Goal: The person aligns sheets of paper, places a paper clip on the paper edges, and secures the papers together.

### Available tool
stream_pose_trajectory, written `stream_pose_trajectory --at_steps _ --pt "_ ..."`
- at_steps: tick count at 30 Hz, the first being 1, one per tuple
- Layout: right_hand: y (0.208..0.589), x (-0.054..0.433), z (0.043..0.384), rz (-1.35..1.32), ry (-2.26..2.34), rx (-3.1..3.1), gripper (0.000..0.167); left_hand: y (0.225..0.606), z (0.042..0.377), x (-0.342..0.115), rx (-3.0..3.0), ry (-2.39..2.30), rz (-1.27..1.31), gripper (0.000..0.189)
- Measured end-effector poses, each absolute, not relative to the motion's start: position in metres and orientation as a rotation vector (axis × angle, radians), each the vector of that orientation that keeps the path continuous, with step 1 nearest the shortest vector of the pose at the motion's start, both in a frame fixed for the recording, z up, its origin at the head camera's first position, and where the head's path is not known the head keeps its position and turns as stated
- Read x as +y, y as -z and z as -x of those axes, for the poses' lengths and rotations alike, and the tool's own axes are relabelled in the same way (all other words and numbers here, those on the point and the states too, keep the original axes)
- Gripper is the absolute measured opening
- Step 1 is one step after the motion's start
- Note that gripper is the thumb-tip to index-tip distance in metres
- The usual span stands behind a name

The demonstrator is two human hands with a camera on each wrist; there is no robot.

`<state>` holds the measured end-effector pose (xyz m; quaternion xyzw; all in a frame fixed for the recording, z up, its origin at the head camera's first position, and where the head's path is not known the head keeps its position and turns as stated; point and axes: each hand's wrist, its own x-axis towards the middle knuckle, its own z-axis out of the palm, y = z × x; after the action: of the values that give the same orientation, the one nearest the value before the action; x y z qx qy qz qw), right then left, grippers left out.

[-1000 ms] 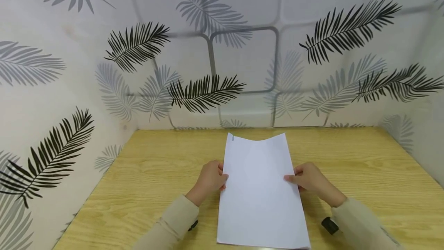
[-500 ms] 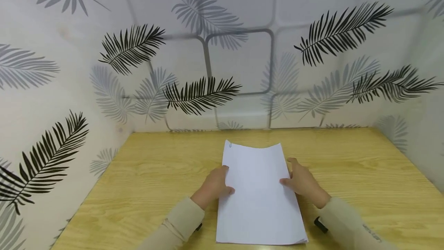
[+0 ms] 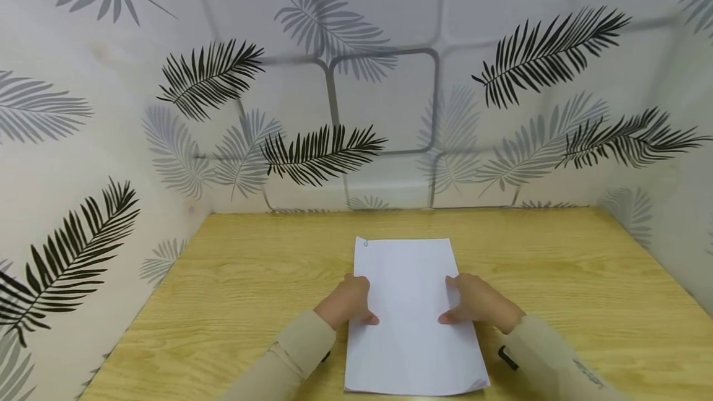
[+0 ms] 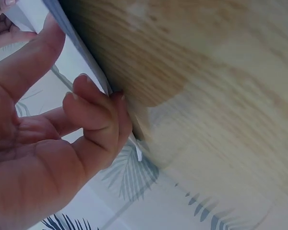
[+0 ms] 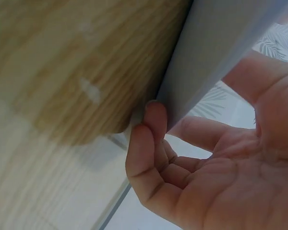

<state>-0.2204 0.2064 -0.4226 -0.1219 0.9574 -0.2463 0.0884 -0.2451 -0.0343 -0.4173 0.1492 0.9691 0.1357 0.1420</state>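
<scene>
A stack of white paper [image 3: 409,342] lies on the wooden table in front of the person, its long sides running away from them. A small paper clip [image 3: 366,242] sits at its far left corner. The left hand [image 3: 346,302] holds the left edge, thumb on the top sheet. Opposite it, the right hand [image 3: 473,303] holds the right edge, its thumb also on top. In the left wrist view, bent fingers [image 4: 98,115] meet the paper's side at table level. Curled fingers [image 5: 149,143] do likewise in the right wrist view. The near right corner curls up slightly.
The wood-grain table [image 3: 256,258] extends to both sides of the paper. Behind it stands a pale wall [image 3: 384,104] with a feather-leaf pattern, which continues along the left and right. Beige sleeves [image 3: 289,354] cover both forearms, with a dark strap [image 3: 507,357] under the right one.
The paper's far edge, bowed a second ago, now lies straight. The paper has shifted slightly toward the person. Both hands have moved nearer the person and farther in over the top sheet.
</scene>
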Motion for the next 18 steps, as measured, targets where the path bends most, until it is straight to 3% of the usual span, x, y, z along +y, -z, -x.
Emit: stream_pose_trajectory --at_steps 7,14,18 --pt "0.426 0.201 0.233 0.344 0.658 2.886 0.078 0.413 0.258 -0.026 2.832 -0.262 -0.406 0.059" --pt "0.426 0.207 0.246 0.456 0.474 2.974 0.050 0.415 0.276 -0.008 2.863 -0.181 -0.346 0.061" --pt "0.423 0.208 0.254 0.367 0.393 2.992 0.046 0.415 0.286 -0.001 2.876 -0.201 -0.350 0.063"
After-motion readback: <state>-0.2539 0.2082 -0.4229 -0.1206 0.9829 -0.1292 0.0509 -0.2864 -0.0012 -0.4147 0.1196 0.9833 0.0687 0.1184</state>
